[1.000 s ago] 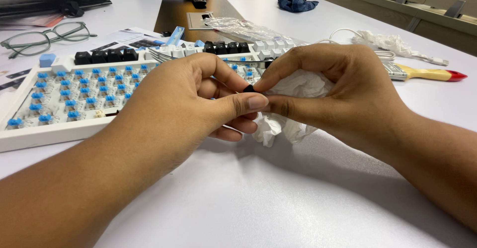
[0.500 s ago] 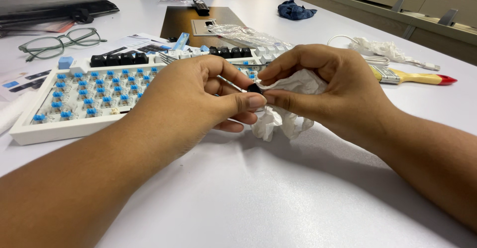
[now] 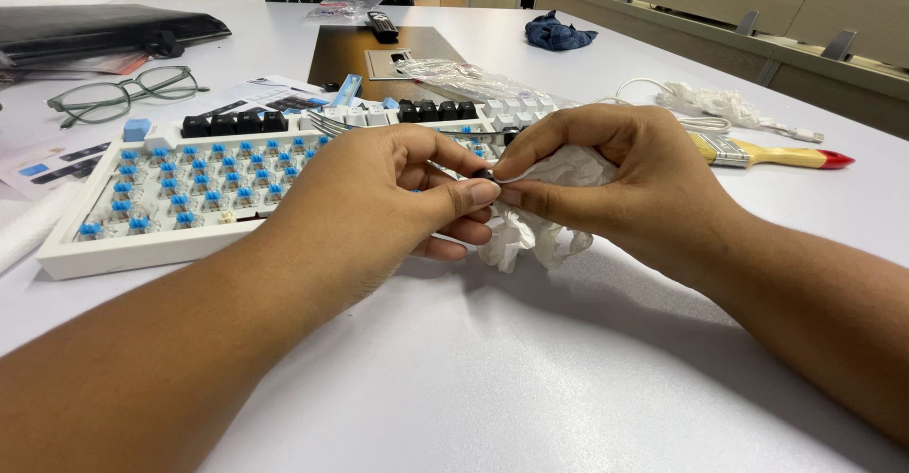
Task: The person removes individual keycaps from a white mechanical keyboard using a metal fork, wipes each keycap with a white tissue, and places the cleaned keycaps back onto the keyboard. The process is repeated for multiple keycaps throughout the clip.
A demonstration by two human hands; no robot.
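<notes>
My left hand (image 3: 379, 194) pinches a small black keycap (image 3: 486, 176) between thumb and forefinger, just above the white table. My right hand (image 3: 615, 175) grips a crumpled white tissue (image 3: 540, 232) and presses it against that keycap. Behind my hands lies a white keyboard (image 3: 142, 246) with most caps off, showing several blue switches; a row of black and white keycaps (image 3: 426, 110) still sits along its far edge.
Green-framed glasses (image 3: 123, 92) and a black pouch (image 3: 104, 23) lie at the far left. A yellow-handled brush with a red tip (image 3: 776, 156), a white cable (image 3: 653, 89), a plastic bag (image 3: 469, 75) and a blue cloth (image 3: 557, 33) lie beyond.
The view has shifted slightly, so the keyboard appears further right. My hands stay joined on the keycap, with the tissue now covering more of it.
</notes>
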